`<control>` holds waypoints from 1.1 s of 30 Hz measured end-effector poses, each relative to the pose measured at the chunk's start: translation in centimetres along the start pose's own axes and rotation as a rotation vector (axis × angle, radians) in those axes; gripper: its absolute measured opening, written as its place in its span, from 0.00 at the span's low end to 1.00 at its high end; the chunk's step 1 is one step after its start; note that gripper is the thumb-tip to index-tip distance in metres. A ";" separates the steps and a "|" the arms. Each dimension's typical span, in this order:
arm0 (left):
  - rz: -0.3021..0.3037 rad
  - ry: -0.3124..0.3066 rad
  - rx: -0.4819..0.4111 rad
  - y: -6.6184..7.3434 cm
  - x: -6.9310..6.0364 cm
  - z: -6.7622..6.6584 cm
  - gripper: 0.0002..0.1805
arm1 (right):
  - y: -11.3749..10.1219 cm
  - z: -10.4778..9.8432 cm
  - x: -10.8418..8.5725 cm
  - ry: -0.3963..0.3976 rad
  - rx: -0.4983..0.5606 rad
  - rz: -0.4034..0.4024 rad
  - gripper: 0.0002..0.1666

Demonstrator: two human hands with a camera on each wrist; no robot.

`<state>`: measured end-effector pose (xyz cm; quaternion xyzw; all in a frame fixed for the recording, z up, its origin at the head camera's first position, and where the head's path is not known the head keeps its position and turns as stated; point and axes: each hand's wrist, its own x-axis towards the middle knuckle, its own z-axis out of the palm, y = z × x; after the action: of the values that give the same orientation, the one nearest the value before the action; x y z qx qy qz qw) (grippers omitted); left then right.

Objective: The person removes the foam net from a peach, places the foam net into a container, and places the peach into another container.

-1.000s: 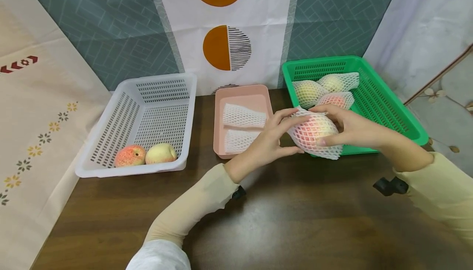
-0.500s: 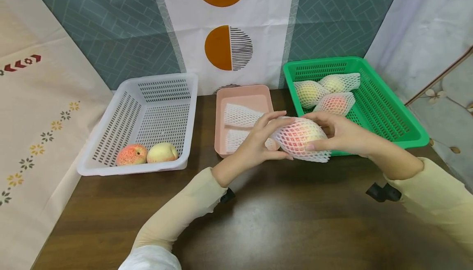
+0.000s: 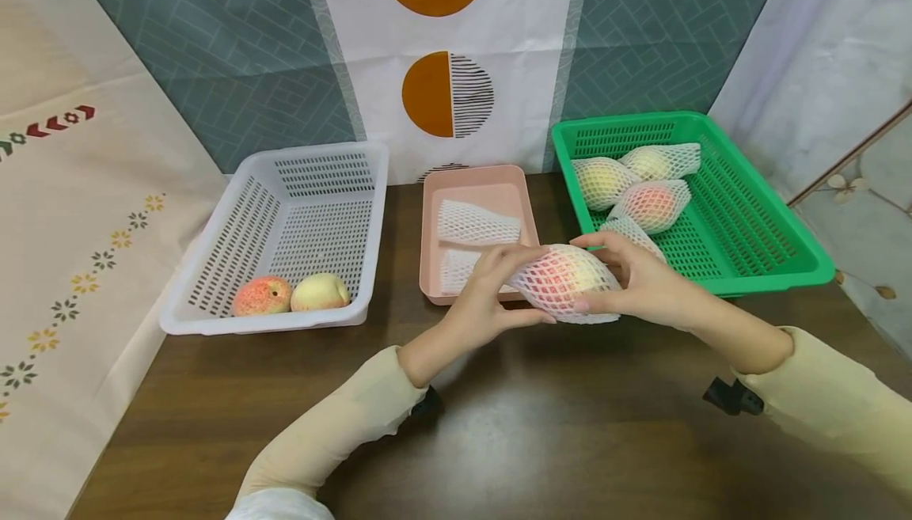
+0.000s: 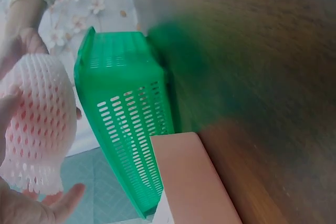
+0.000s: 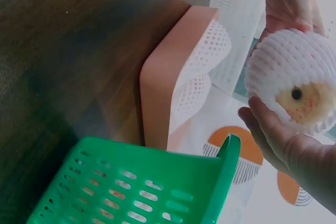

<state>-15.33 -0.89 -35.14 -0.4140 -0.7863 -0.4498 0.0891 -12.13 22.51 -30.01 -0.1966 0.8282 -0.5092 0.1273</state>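
Note:
A peach in a white foam net [image 3: 559, 278] is held up between both hands in front of the green basket [image 3: 712, 271]. The left hand [image 3: 492, 290] grips the netted left end, thumb below and fingers above. Thumb and fingers of the right hand [image 3: 641, 282] hold its right side. In the right wrist view, the bare end of the peach [image 5: 315, 100], with a dark spot, shows through the net's opening. Several netted fruits, such as a reddish one [image 3: 651, 206], lie in the green basket; another foam net [image 3: 634, 233] there is partly hidden by the right hand.
A pink tray [image 3: 427, 251] with white foam nets [image 3: 477, 223] stands mid-table. To the left, a white basket [image 3: 378, 227] holds a red peach [image 3: 261, 296] and a pale yellow peach [image 3: 319, 292]. Patterned cloth hangs behind the dark wooden table [image 3: 499, 425].
Both hands have carried the netted peach left and slightly toward the person, away from the green basket. More of that basket's contents now shows. The view has shifted slightly.

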 end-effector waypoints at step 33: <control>-0.082 0.057 -0.391 -0.9 -1.9 -3.9 0.07 | 3.6 3.9 -0.2 0.126 0.327 -0.160 0.34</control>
<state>-15.68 -5.27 -34.45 -0.3783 -0.6973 -0.6087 0.0107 -11.06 20.95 -34.97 -0.2062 0.7224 -0.6568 0.0648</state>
